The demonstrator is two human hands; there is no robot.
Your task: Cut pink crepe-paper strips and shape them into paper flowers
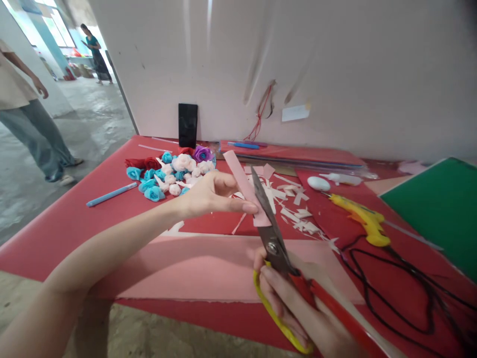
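My left hand (210, 195) pinches a narrow pink paper strip (244, 184) and holds it above the red table (74, 223). My right hand (298, 308) grips scissors (272, 233) by their red and yellow handles. The dark blades point up and away, alongside the strip, touching its lower end. A large pink paper sheet (208, 268) lies flat under both hands.
A pile of blue, pink, red and purple paper roses (167, 174) lies at the back left, with a blue pen (112, 194) beside it. Pale paper scraps (294, 206), a yellow glue gun (363, 219) with black cord, a green sheet (443, 204) and a black phone (187, 124) sit near the wall. Two people stand at the far left.
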